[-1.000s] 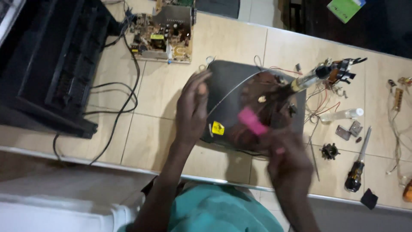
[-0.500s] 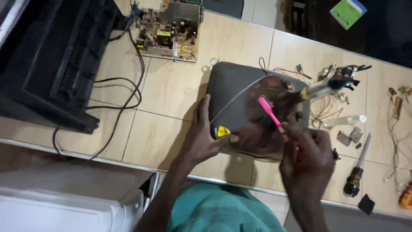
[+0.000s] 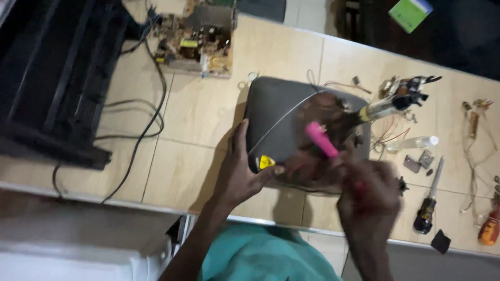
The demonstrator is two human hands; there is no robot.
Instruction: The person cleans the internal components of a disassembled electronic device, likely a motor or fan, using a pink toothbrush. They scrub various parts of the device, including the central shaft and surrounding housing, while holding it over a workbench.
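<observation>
Dim warm indoor light, soft shadows, heavy motion blur

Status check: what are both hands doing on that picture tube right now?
Left hand grips picture tube edge. Right hand, blurred, holds pink tool over tube's funnel. Screwdriver lies apart, right.
</observation>
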